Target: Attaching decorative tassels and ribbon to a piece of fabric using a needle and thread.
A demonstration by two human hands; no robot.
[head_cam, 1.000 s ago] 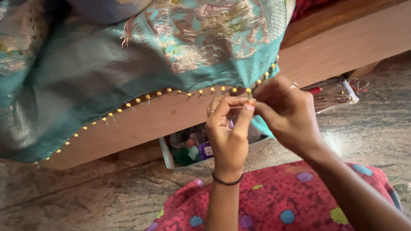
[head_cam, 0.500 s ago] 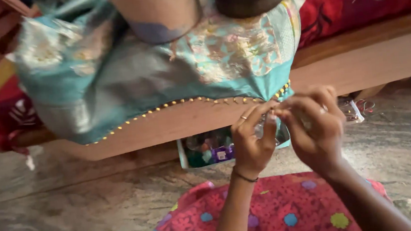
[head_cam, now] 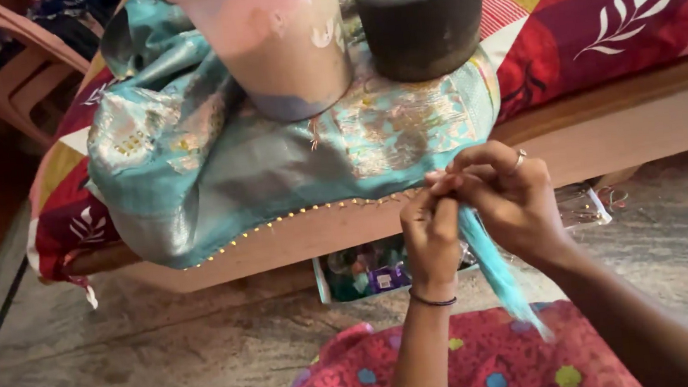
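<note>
A soft bundle of pale turquoise threads (head_cam: pixel 496 275) hangs from the bead-trimmed edge of the turquoise silk cloth (head_cam: pixel 276 174), trailing below both hands. It looks light, limp and slippery, best pinched near the hem. The left hand (head_cam: pixel 432 235) and right hand (head_cam: pixel 506 200) meet fingertip to fingertip, apparently pinching the strands' top. Above them, a dark cylindrical stone weight (head_cam: pixel 421 16) and a pinkish plastic jar (head_cam: pixel 282 49) sit on the cloth.

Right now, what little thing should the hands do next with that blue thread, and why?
Probably pull the light blue threads snug. Both the left hand and right hand pinch them at the beaded edge of the teal cloth, and the loose ends hang down.
</note>
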